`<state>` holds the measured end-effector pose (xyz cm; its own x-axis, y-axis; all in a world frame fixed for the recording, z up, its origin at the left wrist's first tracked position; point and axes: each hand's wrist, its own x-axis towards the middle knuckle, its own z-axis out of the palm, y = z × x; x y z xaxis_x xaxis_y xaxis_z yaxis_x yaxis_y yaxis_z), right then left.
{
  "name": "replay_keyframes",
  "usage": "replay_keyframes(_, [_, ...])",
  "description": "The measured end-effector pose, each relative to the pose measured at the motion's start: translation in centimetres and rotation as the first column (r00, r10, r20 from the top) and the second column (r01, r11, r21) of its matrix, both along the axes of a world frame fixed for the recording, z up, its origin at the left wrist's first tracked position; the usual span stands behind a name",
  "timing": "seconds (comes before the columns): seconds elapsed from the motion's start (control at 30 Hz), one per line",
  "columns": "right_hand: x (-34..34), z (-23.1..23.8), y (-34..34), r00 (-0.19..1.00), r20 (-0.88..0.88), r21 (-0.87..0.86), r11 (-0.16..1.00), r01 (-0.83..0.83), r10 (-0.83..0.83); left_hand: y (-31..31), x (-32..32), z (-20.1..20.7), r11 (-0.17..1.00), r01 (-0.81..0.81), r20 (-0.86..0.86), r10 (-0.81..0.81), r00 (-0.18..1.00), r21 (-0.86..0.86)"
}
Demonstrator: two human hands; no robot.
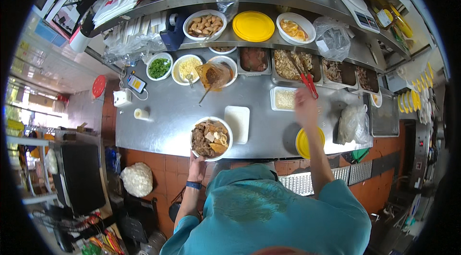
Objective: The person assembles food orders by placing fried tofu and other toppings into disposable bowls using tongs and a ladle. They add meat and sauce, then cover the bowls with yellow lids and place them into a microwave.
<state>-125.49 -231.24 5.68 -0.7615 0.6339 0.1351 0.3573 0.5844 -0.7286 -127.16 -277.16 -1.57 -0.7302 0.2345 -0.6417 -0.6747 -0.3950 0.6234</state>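
Observation:
My left hand (197, 164) grips the near rim of a white bowl (230, 145) at the front edge of the steel counter. Dark chopped meat, pale pieces and golden-brown pieces fill this bowl. Over the counter, my right hand (306, 107) is at the red handles of a pair of tongs (310, 87). Its fingers are smeared, so a grip on the tongs does not show clearly. The tongs' tips lie in a metal pan (275, 75) of chopped pale-brown food. Just left of that hand sits a white tub of white grains (284, 98).
A white rectangular container (237, 125) stands beside the bowl. Under my right forearm is a yellow lid (303, 144), with a plastic bag (354, 125) farther right. Along the back are bowls of chopped greens (159, 68) and minced garlic-like bits (188, 68), below an overhanging shelf (269, 1).

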Motion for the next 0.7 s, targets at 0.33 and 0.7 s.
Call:
replay_keyframes(0.33, [-4.1,-10.6,-31.3,0.952,0.099,-0.853,0.518,-0.069,0.289,-9.1,-8.9,-6.1,0.976,0.201,-0.048,-0.198,0.979,0.079])
replay_keyframes(0.7, [-9.8,-18.9,-35.1,0.95,0.077,-0.897,0.438,-0.066,0.303,-13.2,-15.4,-6.5,0.896,0.318,-0.034,-0.345,0.938,-0.309])
